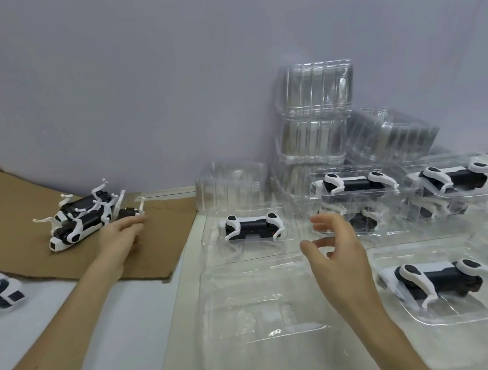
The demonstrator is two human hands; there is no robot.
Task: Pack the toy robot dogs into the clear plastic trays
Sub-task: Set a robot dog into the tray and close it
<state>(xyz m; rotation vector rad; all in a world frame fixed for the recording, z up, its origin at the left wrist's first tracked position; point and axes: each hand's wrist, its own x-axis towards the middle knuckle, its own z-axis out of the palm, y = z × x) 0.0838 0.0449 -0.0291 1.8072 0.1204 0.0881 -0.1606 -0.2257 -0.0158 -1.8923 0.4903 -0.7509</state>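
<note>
Left hand (122,233): was stretched to the dog pile (80,219) on the cardboard (160,248); whether anything was gripped could not be told.
Right hand (337,250): was held open, nothing gripped, over the empty tray (260,313).
Risk: interlocked legs might be snagged, so a neighbouring dog could be dragged along.

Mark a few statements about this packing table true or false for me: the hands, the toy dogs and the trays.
1. The left hand is at the pile of toy dogs on the cardboard. True.
2. The right hand holds a toy dog. False: it is open and holds nothing, above the trays.
3. The nearest tray, at the front in the middle, has no dog in it. True.
4. The stack of empty trays stands on the cardboard. False: it stands against the wall to the right, off the cardboard.
</note>
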